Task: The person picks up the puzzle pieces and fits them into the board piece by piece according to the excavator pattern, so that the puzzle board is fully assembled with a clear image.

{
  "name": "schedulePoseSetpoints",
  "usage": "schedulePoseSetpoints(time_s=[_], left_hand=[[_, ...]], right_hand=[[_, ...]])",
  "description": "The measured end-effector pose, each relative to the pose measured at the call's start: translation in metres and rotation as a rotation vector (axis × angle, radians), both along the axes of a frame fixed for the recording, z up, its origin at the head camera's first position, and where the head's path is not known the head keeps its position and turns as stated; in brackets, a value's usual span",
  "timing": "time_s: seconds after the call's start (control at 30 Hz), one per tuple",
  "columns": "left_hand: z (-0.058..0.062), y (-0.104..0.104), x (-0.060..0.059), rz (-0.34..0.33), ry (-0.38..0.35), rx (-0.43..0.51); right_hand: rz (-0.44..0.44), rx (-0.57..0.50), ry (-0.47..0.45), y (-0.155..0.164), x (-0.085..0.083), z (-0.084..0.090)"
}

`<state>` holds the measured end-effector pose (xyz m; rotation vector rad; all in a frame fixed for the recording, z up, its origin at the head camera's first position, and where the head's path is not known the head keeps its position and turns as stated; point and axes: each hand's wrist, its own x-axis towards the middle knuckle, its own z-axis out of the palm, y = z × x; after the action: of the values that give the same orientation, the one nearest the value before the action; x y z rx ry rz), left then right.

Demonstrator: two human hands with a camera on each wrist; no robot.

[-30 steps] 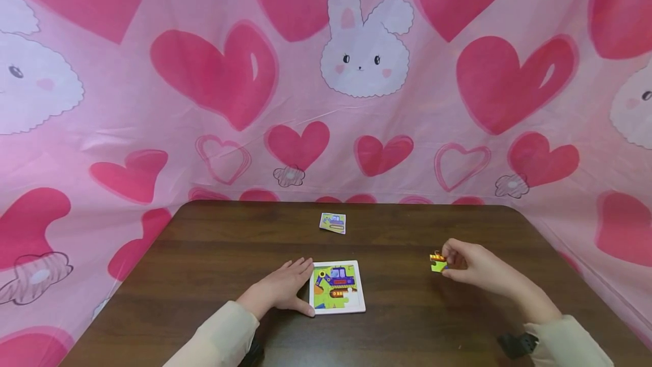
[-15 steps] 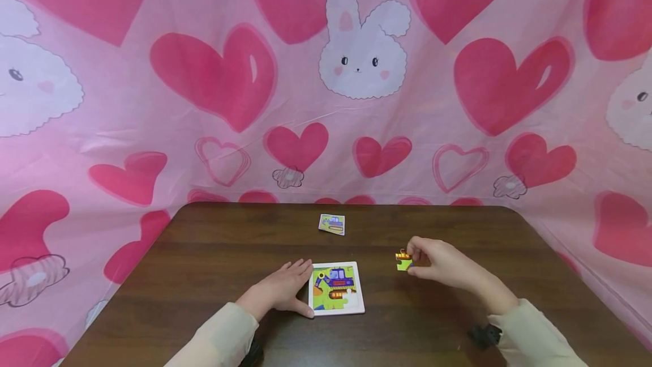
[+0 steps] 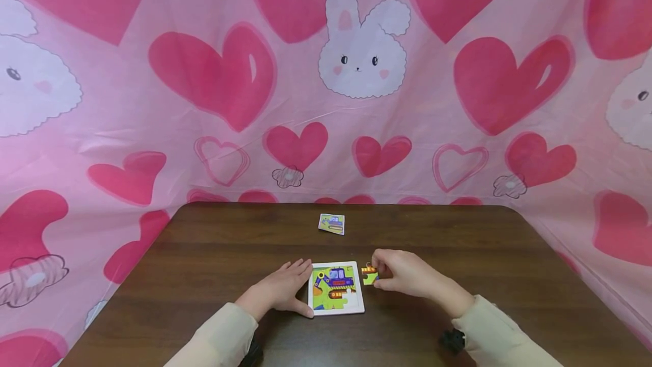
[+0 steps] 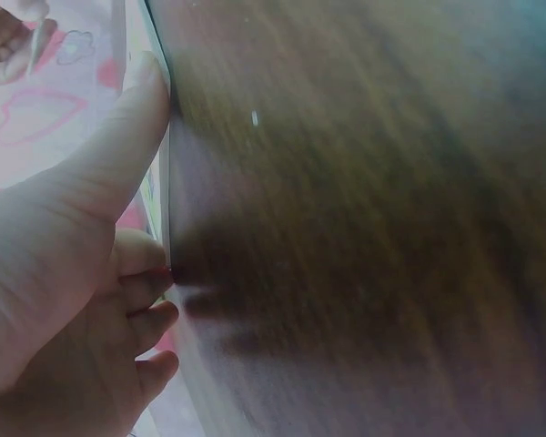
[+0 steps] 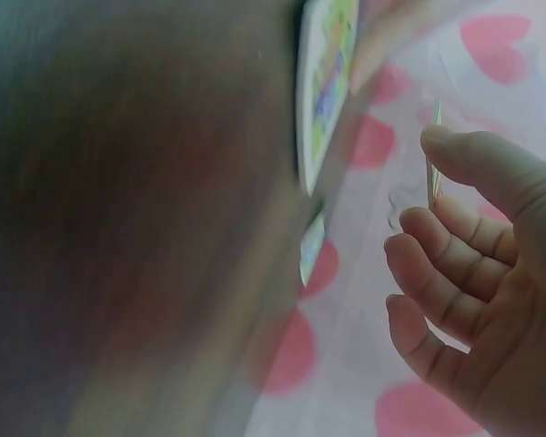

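Fingers of right hand (image 3: pixel 402 272) pinch puzzle piece (image 3: pixel 369 274), flat side up.

On the table (image 3: pixel 214 254) a puzzle board (image 3: pixel 336 287) lies near the front edge; the left hand (image 3: pixel 282 287) rests at its left side, the right hand (image 3: pixel 402 273) holds a puzzle piece (image 3: pixel 369 274) just right of it, a small card (image 3: pixel 331 223) lies behind

Head view above; wrist views close
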<state>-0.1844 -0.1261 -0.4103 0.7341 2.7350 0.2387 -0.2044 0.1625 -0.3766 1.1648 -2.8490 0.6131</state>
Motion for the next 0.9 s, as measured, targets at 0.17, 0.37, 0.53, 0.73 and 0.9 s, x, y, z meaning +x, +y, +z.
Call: schedulePoseSetpoints(time_s=[0.17, 0.37, 0.53, 0.73, 0.9], left_hand=[[0.0, 0.0, 0.0, 0.002, -0.003, 0.001], [0.002, 0.0, 0.0, -0.002, -0.001, 0.004], [0.001, 0.0, 0.0, -0.008, 0.009, 0.004], [-0.001, -0.001, 0.001, -0.011, 0.013, 0.009], [-0.001, -0.001, 0.0, -0.01, 0.013, 0.002]], right_hand=[[0.029, 0.029, -0.033, -0.018, 0.002, -0.011], [0.051, 0.065, -0.082, -0.031, 0.004, -0.019], [0.053, 0.119, -0.131, -0.037, 0.006, -0.023], [0.064, 0.148, -0.134, -0.042, 0.006, -0.027], [0.06, 0.149, -0.133, -0.043, 0.006, -0.027]])
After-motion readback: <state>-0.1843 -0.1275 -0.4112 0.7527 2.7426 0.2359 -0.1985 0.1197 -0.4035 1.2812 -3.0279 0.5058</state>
